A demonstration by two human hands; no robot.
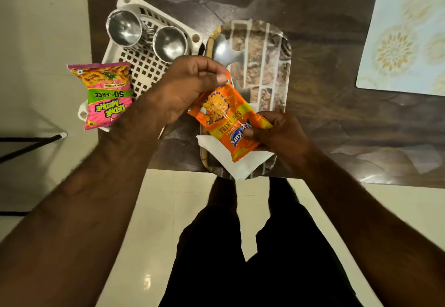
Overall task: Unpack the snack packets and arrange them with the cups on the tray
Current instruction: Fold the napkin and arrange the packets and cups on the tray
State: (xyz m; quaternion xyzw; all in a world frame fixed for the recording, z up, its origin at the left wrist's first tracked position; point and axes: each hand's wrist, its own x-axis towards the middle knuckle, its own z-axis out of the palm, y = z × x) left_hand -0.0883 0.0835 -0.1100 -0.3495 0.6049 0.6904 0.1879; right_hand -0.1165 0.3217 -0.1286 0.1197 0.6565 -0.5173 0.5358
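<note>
An orange snack packet (225, 116) is held over the near end of the stone-patterned tray (269, 51). My left hand (185, 90) pinches its top corner, and my right hand (279, 135) grips its lower end. A white paper napkin (224, 159) lies on the tray under the packet, and a steel spoon (222, 50) rests at the tray's far left. A pink and green snack packet (108, 94) lies on the white plastic basket (144, 65) to the left. Two steel cups (124, 28) (169, 44) stand in that basket.
The dark patterned table (337, 126) ends just below the tray, with pale floor tiles beyond its edge. A light floral placemat (407, 32) lies at the far right. A black stand leg (31, 140) shows on the floor at left.
</note>
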